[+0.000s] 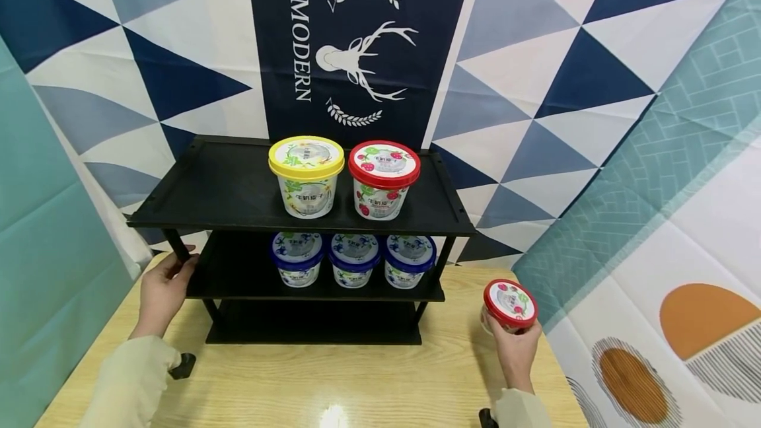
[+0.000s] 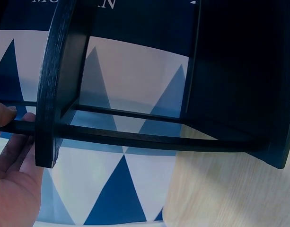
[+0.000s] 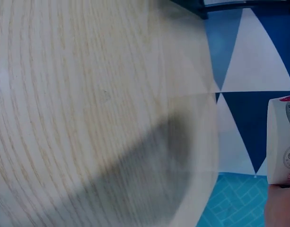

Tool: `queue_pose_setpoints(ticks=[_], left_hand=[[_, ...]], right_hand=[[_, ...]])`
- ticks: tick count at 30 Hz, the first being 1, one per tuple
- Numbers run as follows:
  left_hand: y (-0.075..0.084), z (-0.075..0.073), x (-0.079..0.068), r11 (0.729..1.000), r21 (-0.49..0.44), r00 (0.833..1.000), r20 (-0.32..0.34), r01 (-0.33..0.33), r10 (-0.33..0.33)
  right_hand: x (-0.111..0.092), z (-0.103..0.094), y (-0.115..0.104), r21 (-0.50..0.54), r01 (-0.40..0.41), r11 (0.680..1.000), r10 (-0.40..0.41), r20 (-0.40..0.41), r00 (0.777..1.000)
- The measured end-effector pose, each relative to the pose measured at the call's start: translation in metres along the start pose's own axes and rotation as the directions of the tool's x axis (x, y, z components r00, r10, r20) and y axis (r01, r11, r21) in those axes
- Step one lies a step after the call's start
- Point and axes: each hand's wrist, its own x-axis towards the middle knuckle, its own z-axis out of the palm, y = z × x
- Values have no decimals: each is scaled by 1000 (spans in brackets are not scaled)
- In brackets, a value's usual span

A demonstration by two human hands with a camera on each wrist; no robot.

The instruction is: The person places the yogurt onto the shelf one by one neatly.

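In the head view a black three-tier shelf rack [image 1: 220, 190] stands at the back of the table. My left hand [image 1: 162, 292] grips its left post [image 1: 176, 243] between the top and middle boards; the left wrist view shows thumb and fingers around that thin post [image 2: 22, 126]. Off to the right, my right hand [image 1: 518, 352] holds a red-lidded ice cream tub [image 1: 510, 301] above the table, slightly tilted. Only part of this tub [image 3: 279, 146] enters the right wrist view. On the top board sit a yellow-lidded tub [image 1: 307, 180] and another red-lidded tub [image 1: 383, 180].
Three blue-lidded tubs [image 1: 354, 259] stand in a row on the middle board. The bottom board [image 1: 315, 322] rests on the wooden table [image 1: 309, 382]. Patterned cloth [image 1: 505, 84] hangs behind, with a teal cloth [image 1: 53, 249] at the left.
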Motion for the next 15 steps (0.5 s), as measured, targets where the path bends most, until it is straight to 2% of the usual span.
queue_pose_setpoints(ticks=[5,15], left_hand=[[-1,0,0,1000,10,1000,11,15,-15],[1,-1,-1,1000,3,999,31,21,-21]], right_hand=[[-5,-1,-8,-8,5,1000,-5,11,1000],[-9,0,-23,24,69,997,-69,2,998]])
